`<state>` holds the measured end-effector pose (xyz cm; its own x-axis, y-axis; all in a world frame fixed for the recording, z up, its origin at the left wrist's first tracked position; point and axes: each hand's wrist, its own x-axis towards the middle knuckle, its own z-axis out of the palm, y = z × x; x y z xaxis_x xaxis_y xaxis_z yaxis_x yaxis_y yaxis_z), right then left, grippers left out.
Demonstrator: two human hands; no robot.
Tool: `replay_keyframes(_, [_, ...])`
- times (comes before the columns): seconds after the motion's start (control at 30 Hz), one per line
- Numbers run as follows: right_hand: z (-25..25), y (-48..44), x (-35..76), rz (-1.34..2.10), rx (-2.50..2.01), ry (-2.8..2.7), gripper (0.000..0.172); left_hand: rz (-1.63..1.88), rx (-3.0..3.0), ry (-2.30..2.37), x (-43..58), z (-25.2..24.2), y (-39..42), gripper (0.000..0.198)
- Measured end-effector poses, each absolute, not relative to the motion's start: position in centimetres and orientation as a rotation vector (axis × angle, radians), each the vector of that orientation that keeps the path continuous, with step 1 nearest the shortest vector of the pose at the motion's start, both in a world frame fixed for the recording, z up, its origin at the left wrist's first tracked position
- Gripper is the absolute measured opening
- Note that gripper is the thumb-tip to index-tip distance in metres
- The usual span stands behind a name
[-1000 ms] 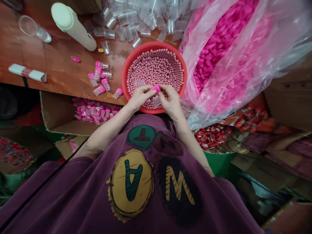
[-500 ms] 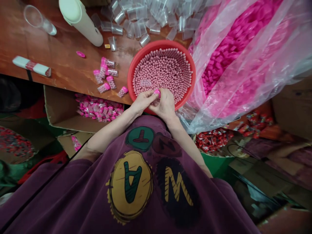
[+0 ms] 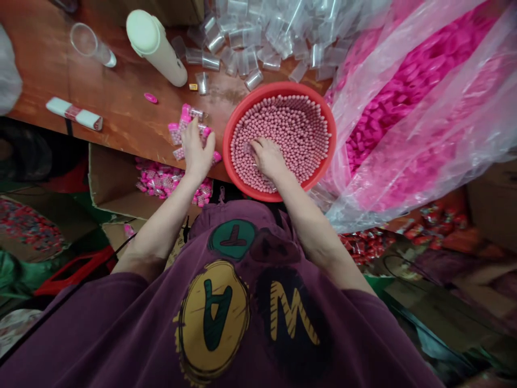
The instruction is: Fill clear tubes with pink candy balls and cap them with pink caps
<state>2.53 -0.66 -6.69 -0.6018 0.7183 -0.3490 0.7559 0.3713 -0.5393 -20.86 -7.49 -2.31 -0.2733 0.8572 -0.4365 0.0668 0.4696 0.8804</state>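
My left hand [image 3: 197, 151] is over a small group of clear jars with pink caps [image 3: 175, 132], which hold pink beads. Its thumb stands apart from the fingers, and it partly covers the jars. Inside the red basin [image 3: 278, 89], my right hand [image 3: 269, 158] rests low on the pink beads [image 3: 283, 121]. Its bent fingers close at the edge of a small clear plastic jar [image 3: 247, 147] lying among the beads; the hand hides part of that jar.
Clear empty jars [image 3: 252, 40] lie heaped behind the basin. To the right, a plastic bag [image 3: 404, 108] holds bright pink caps. A pale flask [image 3: 157, 48] and a clear cup [image 3: 91, 44] stand at the back left. Below the table edge, a cardboard box [image 3: 109, 183] contains pink-capped jars.
My hands have parted from around a pink-capped jar at the basin's near rim. My left hand moved left to the jars on the table; my right hand moved into the beads.
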Motion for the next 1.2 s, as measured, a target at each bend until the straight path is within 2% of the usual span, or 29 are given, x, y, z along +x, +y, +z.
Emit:
replay_keyframes(0.1, [-6.7,-0.8,2.7,-1.015,1.359,2.611,0.047,0.814,1.233,1.814,-17.8,-2.8,-6.8,0.026])
replay_keyframes(0.17, [-6.7,-1.4,4.0,-1.026,1.388,2.686,0.048,0.605,1.477,1.740,-14.1,-3.2,-6.2,0.027])
replay_keyframes(0.23, [-6.9,-1.9,5.8,-1.072,1.422,2.753,0.045,0.348,1.590,1.673,-10.7,-3.8,-5.4,0.032])
replay_keyframes(0.33, [-7.8,-2.3,7.8,-1.147,1.483,2.825,0.042,0.244,1.606,1.650,-8.0,-4.6,-4.0,0.030])
replay_keyframes(0.43, [-7.9,-3.1,8.7,-1.274,1.516,2.849,0.054,0.330,1.529,1.630,-8.7,-4.4,-3.0,0.024])
replay_keyframes(0.5, [-7.1,-3.9,9.5,-1.342,1.550,2.824,0.059,0.418,1.414,1.662,-10.0,-3.7,-2.7,0.032])
replay_keyframes(0.57, [-6.2,-4.3,11.3,-1.350,1.633,2.790,0.050,0.440,1.305,1.754,-11.0,-3.3,-2.4,0.045])
replay_keyframes(0.67, [-6.3,-3.4,16.1,-1.278,2.033,2.697,0.032,0.438,1.269,1.787,-10.8,-4.3,-1.3,0.051])
replay_keyframes(0.77, [-8.0,-0.6,22.5,-1.193,2.644,2.380,0.033,0.463,1.247,1.738,-8.0,-6.2,-0.3,0.055])
replay_keyframes(0.83, [-9.5,1.9,25.9,-1.140,2.797,2.213,0.032,0.473,1.221,1.727,-5.7,-7.5,0.2,0.055])
replay_keyframes(0.93, [-11.8,5.7,27.7,-1.030,2.693,2.160,0.031,0.417,1.263,1.651,-3.7,-9.1,0.4,0.045])
replay_keyframes(1.03, [-13.5,8.5,26.4,-1.044,2.517,2.157,0.036,0.371,1.384,1.594,-4.0,-9.3,0.0,0.022])
replay_keyframes(1.07, [-13.8,9.1,25.7,-1.086,2.501,2.136,0.038,0.392,1.424,1.614,-4.4,-8.9,-0.3,0.021])
replay_keyframes(1.2, [-14.7,10.0,23.9,-1.321,2.611,1.875,0.034,0.597,1.335,1.649,-5.8,-6.5,-1.7,0.042])
